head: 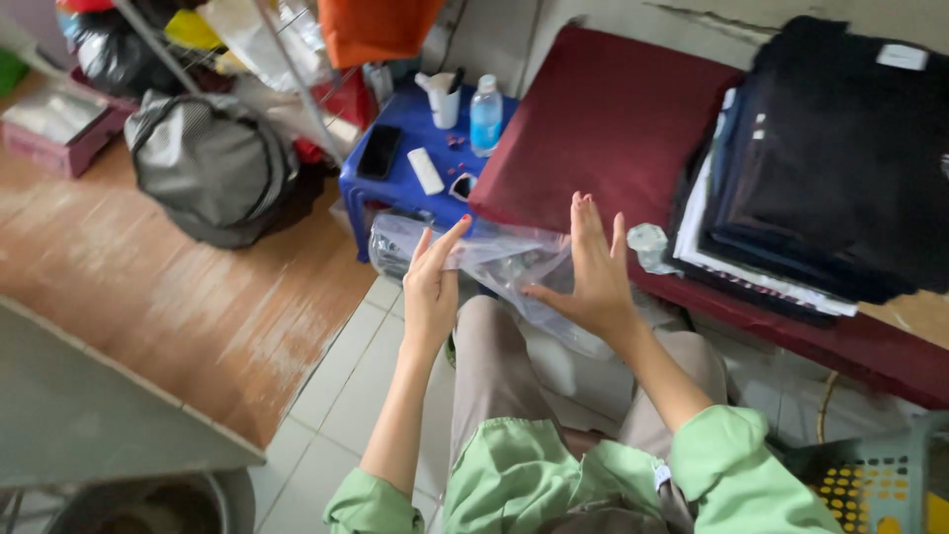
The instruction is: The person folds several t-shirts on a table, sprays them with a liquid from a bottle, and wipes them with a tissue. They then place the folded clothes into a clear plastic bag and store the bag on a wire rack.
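A grey backpack [211,163] is lying on the wooden floor at ten o'clock. A blue stool [395,183] at twelve o'clock is carrying a phone, cup and bottle [485,115]. At centre, the left hand [432,287] and right hand [593,272], fingers open and straight, are pressing a clear plastic bag [504,259] between them. Folded dark clothes [830,158] are sitting at two o'clock on a maroon bench [603,119].

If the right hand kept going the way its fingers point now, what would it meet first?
The right hand points up and away, open, touching the clear plastic bag. Straight on, it would likely meet the dark red cushion first, though depth is hard to judge.
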